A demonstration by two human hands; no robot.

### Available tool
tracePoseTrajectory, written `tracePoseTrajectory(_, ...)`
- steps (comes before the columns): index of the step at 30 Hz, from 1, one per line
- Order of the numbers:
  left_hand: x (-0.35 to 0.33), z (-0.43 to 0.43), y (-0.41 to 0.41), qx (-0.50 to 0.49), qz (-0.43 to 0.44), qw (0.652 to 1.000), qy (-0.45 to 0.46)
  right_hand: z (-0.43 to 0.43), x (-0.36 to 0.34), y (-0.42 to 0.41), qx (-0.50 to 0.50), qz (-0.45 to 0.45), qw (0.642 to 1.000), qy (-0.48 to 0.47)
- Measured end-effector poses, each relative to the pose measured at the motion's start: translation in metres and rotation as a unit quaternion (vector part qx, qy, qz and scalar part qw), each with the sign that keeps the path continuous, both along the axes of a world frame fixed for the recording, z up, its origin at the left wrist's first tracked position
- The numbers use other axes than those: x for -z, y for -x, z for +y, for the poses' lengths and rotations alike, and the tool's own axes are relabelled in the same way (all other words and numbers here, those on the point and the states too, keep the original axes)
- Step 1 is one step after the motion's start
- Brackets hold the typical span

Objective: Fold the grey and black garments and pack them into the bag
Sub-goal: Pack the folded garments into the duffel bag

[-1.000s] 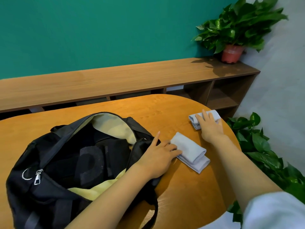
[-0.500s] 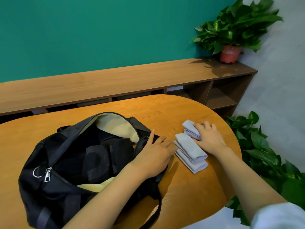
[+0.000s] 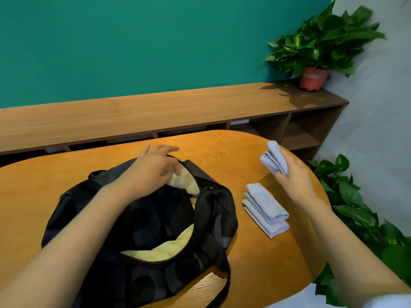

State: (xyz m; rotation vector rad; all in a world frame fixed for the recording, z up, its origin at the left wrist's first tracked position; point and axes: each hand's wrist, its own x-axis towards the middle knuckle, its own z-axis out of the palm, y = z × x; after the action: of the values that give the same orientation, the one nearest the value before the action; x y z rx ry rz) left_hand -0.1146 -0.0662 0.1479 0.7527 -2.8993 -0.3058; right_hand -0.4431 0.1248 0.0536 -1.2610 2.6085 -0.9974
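Observation:
A black bag [image 3: 213,214] with a pale yellow lining lies open on the round wooden table [image 3: 222,147]. Dark fabric fills its inside. My left hand [image 3: 153,167] grips the bag's far rim and holds the mouth apart. My right hand [image 3: 291,174] is raised above the table to the right of the bag, closed on a small folded grey garment [image 3: 274,157]. A second folded grey garment [image 3: 265,208] rests flat on the table between the bag and my right forearm.
A long low wooden shelf unit [image 3: 178,110] runs behind the table along the green wall, with a potted plant [image 3: 320,47] at its right end. Leafy plants [image 3: 355,207] stand on the floor just past the table's right edge.
My right hand has lifted the smaller grey garment off the table. My left hand has moved from the bag's near right side to its far rim. The larger grey garment stays put.

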Motion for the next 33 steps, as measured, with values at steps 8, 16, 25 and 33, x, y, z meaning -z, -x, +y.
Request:
tracePoseTrajectory(8,0.017,-0.071,0.027,0.071,-0.153,0.985,0.044,-0.028,-0.074,-0.138,-0.077,-0.157,0.967,0.185)
tracePoseTrajectory(16,0.007,-0.1,0.014,0.088,0.05,0.995,-0.012,-0.066,-0.075,-0.229,-0.067,0.062,0.993,0.072)
tracePoseTrajectory(25,-0.003,-0.102,0.016,0.123,0.015,0.992,-0.03,-0.134,-0.027,-0.269,-0.066,0.459,0.864,-0.194)
tracePoseTrajectory(33,0.016,-0.072,0.008,0.127,-0.031,0.99,0.049,-0.149,-0.032,-0.263,-0.071,0.304,0.886,-0.344)
